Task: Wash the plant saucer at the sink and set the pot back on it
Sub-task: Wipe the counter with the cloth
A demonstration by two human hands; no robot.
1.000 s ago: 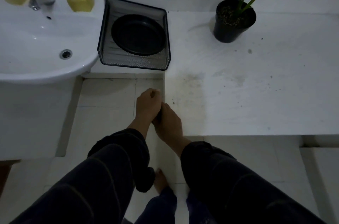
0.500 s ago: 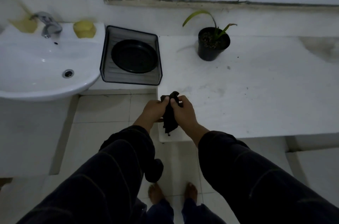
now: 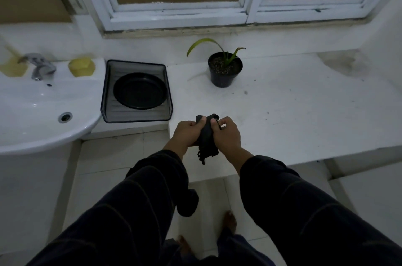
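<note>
The round black plant saucer (image 3: pixel 139 91) lies in a dark-rimmed clear tray (image 3: pixel 108 111) between the sink and the counter. A black pot (image 3: pixel 224 71) with a small green plant stands on the white counter (image 3: pixel 304 113) at the back, under the window. Near the counter's front left corner, my left hand (image 3: pixel 188 133) and my right hand (image 3: pixel 226 135) both grip a crumpled black cloth (image 3: pixel 206 137), whose lower end hangs down between them.
The white sink (image 3: pixel 37 113) with a drain and a chrome tap (image 3: pixel 40 66) is at the left. Yellow sponges (image 3: pixel 81 67) sit on its back rim beside the tap. A window frame runs along the wall behind. Below is tiled floor with my bare feet.
My hands came up from below the counter edge and now hold the black cloth over the counter corner. The view has tilted up, bringing the window into sight.
</note>
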